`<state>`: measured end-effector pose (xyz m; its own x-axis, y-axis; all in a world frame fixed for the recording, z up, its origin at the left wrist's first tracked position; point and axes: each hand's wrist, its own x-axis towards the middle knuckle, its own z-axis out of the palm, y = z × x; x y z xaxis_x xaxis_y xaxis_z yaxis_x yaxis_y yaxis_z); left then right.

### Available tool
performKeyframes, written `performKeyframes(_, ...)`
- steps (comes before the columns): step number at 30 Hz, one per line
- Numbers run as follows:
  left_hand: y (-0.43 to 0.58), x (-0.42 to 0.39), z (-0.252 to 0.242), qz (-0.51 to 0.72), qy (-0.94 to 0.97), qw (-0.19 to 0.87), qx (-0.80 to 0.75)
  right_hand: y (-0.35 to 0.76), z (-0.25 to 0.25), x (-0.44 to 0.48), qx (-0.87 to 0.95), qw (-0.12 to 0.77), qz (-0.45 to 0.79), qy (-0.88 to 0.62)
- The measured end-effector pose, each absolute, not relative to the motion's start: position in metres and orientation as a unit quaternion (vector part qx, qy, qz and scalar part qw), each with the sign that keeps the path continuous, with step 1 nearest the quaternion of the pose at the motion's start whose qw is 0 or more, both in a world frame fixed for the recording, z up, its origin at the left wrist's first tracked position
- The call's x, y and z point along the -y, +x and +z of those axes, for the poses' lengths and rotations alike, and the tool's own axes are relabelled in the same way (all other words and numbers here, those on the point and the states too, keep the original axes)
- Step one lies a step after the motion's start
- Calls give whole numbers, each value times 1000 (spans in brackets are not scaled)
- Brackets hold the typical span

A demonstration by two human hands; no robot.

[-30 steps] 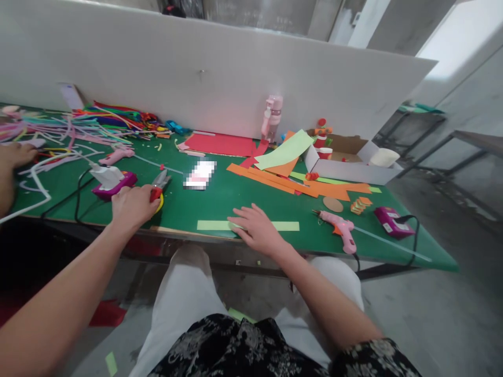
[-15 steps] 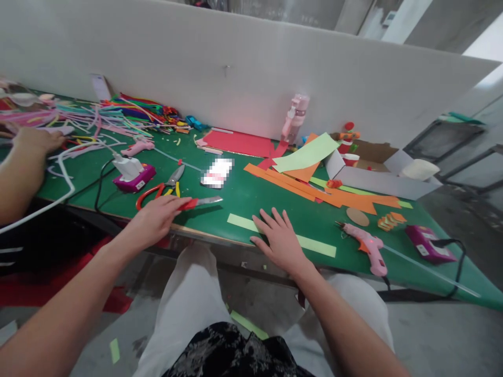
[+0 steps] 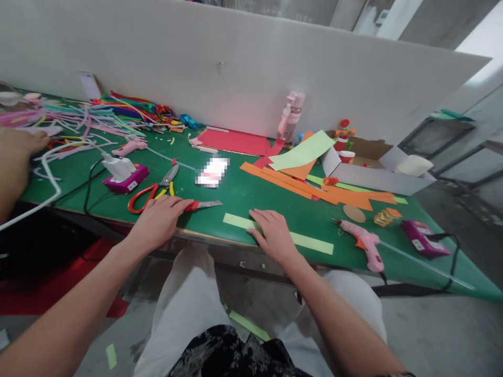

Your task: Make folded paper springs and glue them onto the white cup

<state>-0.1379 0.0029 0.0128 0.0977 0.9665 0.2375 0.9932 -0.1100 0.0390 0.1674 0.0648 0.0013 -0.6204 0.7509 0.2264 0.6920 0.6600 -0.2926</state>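
My left hand (image 3: 162, 219) is closed around the red handle of a utility knife (image 3: 206, 204), whose blade points right over the table's front edge. A pale green paper strip (image 3: 314, 243) lies flat on the green table. Resting on that strip, my right hand (image 3: 272, 233) has its fingers stretched out and close together, covering the strip's middle. Beside my left hand are red-handled scissors (image 3: 143, 198) and pliers with yellow grips (image 3: 168, 187).
A pink glue gun (image 3: 363, 238) lies right of the strip, its cord reaching a purple socket block (image 3: 424, 240). Orange paper strips (image 3: 275, 180) and a white box (image 3: 377, 180) stand behind. At far left is another person's hand (image 3: 23, 144) near pipe cleaners (image 3: 129, 107).
My right hand's fingers have drawn closer together on the strip. My left hand still grips the knife. The view has shifted slightly, and the other person's hand sits further left.
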Motion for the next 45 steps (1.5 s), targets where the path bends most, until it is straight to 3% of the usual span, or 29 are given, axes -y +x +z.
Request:
performKeyframes(6, -115, -8, 13, -135, -712, 116, 679, 169, -2, -64, 903, 177, 121, -373)
performKeyframes(11, -73, -29, 9, -170, -796, -27, 580, 169, -2, -62, 903, 176, 124, -372)
performKeyframes(18, -53, -43, 17, -89, -763, -160, 620, 168, -3, -57, 918, 163, 87, -352)
performKeyframes(25, -43, -29, 20, -76, -731, -111, 669, 164, -2, -52, 922, 148, 39, -355)
performKeyframes(31, -43, -22, 33, -90, -723, -205, 653, 158, -2, -34, 920, 157, 35, -356)
performKeyframes(35, -60, -17, 58, -257, -670, -335, 611, 165, 10, -32, 871, 231, 178, -395)
performKeyframes(38, -58, -13, 77, -332, -662, -390, 548, 174, 30, -34, 758, 311, 427, -383)
performKeyframes(40, -43, -9, 87, -336, -675, -427, 499, 178, 42, -32, 678, 316, 577, -328)
performKeyframes(43, -13, -2, 99, -365, -647, -435, 510, 177, 51, -23, 613, 303, 678, -270)
performKeyframes(45, 1, 2, 106, -406, -632, -386, 535, 176, 50, -16, 594, 297, 703, -256)
